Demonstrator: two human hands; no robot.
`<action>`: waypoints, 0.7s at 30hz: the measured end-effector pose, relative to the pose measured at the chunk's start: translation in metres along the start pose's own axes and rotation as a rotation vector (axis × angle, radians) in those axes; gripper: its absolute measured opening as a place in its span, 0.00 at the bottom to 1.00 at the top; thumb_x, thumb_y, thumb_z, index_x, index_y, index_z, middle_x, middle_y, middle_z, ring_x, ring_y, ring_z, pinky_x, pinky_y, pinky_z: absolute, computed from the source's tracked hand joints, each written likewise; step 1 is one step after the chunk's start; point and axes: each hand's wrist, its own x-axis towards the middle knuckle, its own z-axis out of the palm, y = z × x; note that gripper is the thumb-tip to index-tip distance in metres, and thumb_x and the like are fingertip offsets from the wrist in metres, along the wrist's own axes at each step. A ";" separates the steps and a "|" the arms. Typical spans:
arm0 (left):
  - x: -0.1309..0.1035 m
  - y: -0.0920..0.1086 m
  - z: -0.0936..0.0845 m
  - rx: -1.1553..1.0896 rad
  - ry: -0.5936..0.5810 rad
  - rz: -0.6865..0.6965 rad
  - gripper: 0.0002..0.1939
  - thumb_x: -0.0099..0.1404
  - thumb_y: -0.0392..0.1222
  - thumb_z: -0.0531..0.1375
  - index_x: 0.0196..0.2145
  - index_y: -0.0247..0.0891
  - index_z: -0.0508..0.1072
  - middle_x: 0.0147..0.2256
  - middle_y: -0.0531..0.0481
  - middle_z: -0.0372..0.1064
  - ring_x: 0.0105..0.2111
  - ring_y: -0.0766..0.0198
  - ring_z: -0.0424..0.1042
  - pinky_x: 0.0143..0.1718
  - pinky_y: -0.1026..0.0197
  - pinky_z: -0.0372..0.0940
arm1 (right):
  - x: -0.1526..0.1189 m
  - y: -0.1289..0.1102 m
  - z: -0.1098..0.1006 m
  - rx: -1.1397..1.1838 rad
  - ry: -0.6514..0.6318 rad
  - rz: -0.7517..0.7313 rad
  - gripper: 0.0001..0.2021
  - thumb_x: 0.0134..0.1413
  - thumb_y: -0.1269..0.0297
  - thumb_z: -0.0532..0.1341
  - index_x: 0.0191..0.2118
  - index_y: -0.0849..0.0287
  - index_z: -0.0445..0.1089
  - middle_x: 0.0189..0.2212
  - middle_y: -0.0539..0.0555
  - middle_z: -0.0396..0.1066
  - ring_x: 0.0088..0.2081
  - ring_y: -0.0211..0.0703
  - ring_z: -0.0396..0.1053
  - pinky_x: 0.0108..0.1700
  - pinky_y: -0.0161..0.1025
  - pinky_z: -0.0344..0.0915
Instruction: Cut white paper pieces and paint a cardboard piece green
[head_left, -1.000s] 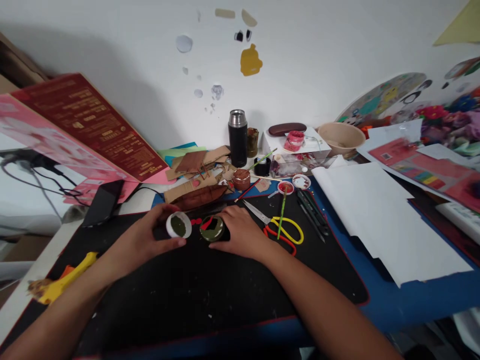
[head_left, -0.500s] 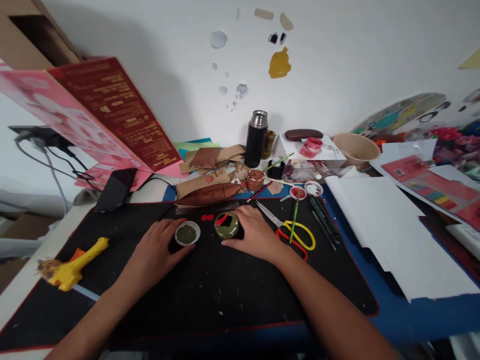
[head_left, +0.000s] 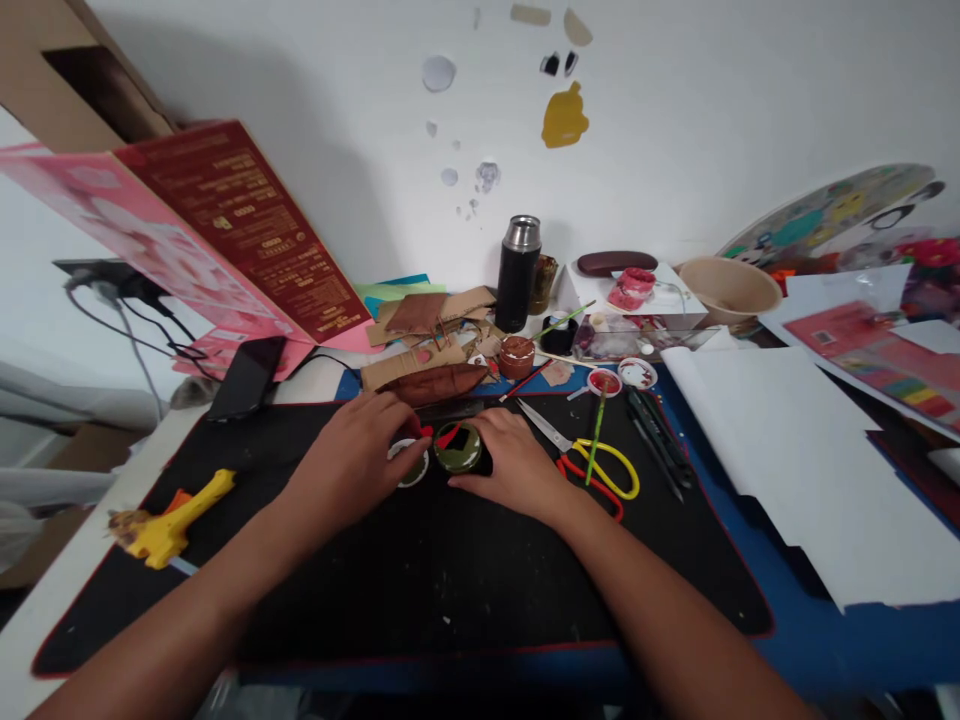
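My right hand (head_left: 517, 465) is wrapped around the side of a small jar of green paint (head_left: 457, 462), with a red piece (head_left: 452, 436) and a black piece on its top. My left hand (head_left: 356, 450) hovers over a white lid (head_left: 412, 478) with green paint in it, partly covering it. Its thumb and forefinger are curved but apart, close to small red discs (head_left: 426, 432); whether they touch them is hidden. Scissors (head_left: 600, 465) with yellow and red handles lie right of the jar, a green brush (head_left: 598, 435) across them.
A yellow glue gun (head_left: 176, 520) and a phone (head_left: 246, 378) lie left. Behind the hands are a brown boat-like piece (head_left: 435, 383), a brown paint jar (head_left: 517, 357) and a black flask (head_left: 519, 275). Dark pens (head_left: 656, 435) and white paper (head_left: 787, 440) are at right.
My left hand has left the lid's side and moved right and forward, over the lid toward the red discs. The lid sits nearer the jar. My right hand stays on the jar.
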 end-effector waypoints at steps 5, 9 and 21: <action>0.033 0.021 -0.009 0.125 -0.159 0.101 0.09 0.74 0.46 0.61 0.36 0.40 0.77 0.40 0.43 0.78 0.46 0.48 0.76 0.51 0.47 0.70 | 0.000 -0.001 -0.001 0.001 0.003 -0.005 0.32 0.54 0.51 0.79 0.59 0.59 0.73 0.54 0.61 0.73 0.56 0.59 0.69 0.60 0.55 0.65; 0.048 0.029 -0.011 0.214 -0.250 0.147 0.10 0.73 0.46 0.63 0.35 0.40 0.78 0.40 0.41 0.80 0.47 0.47 0.77 0.52 0.46 0.69 | -0.001 0.000 -0.001 -0.002 0.013 -0.015 0.31 0.55 0.50 0.78 0.59 0.59 0.72 0.54 0.61 0.73 0.57 0.59 0.69 0.60 0.54 0.64; 0.064 0.042 -0.012 0.317 -0.350 0.192 0.07 0.69 0.42 0.65 0.34 0.38 0.80 0.46 0.38 0.83 0.50 0.45 0.80 0.53 0.48 0.70 | -0.003 0.001 0.004 -0.009 0.035 -0.040 0.31 0.56 0.50 0.78 0.58 0.61 0.72 0.54 0.62 0.74 0.58 0.60 0.69 0.60 0.54 0.63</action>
